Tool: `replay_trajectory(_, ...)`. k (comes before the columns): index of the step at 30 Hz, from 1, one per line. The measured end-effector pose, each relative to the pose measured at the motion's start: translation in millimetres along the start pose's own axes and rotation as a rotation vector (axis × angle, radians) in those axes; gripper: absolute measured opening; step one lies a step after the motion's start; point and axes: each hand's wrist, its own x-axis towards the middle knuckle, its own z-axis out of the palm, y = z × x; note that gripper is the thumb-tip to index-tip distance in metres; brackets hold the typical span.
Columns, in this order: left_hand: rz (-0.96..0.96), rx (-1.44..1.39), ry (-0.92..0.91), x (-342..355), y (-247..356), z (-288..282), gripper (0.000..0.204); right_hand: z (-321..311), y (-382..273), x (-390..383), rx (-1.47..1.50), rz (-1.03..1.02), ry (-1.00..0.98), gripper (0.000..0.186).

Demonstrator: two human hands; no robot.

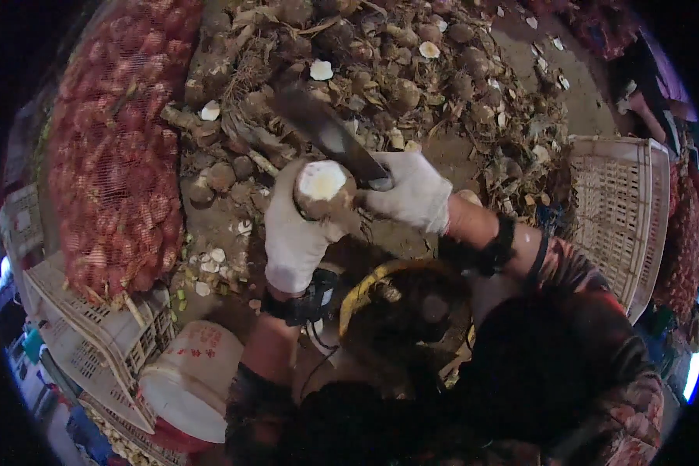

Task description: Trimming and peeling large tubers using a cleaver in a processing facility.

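Observation:
My left hand (289,247), in a white glove, grips a round brown taro corm (324,203) from its left side and below. A broad cut face, white with a yellowish middle, shows on top of the corm. In my right hand (414,193), also gloved, is the handle of a knife (332,138). Its wide dark blade, somewhat blurred, points up and to the left, above and just beyond the corm. My right fingers are close to the corm's right side; I cannot tell if they touch it.
Beyond my hands spreads a heap of taro corms (404,95) with dry husks and white slices. A tall red mesh sack (116,171) stands left. A yellow-rimmed basket (351,304) is close below my hands. A white bucket (198,353) and plastic crates (617,210) flank me.

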Motion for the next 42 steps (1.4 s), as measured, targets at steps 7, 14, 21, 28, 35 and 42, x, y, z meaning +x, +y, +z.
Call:
replay_trajectory(7, -0.189, -0.832, 0.034, -8, -23, -8, 0.049, 0, -26, -2, 0.132, -0.105, 0.206, 0.035)
replay_trajectory(14, 0.166, -0.072, -0.516, -26, -13, -21, 0.028, -10, 76, -6, -0.300, -0.011, 0.024, 0.032)
replay_trajectory(21, 0.045, 0.895, 0.231, 64, -129, -145, 0.046, -12, 31, 9, -0.187, 0.050, -0.066, 0.034)
replay_trajectory(28, -0.003, 1.026, 0.297, 45, -150, -130, 0.047, 9, 38, 10, 0.094, 0.053, -0.059, 0.030)
replay_trajectory(35, -0.345, 0.086, 0.169, 8, -108, -65, 0.049, 12, 26, 7, -0.010, 0.049, 0.038, 0.040)
replay_trajectory(42, -0.135, -0.035, -0.111, -9, -4, -6, 0.062, 19, -1, 11, 0.274, -0.119, 0.165, 0.046)
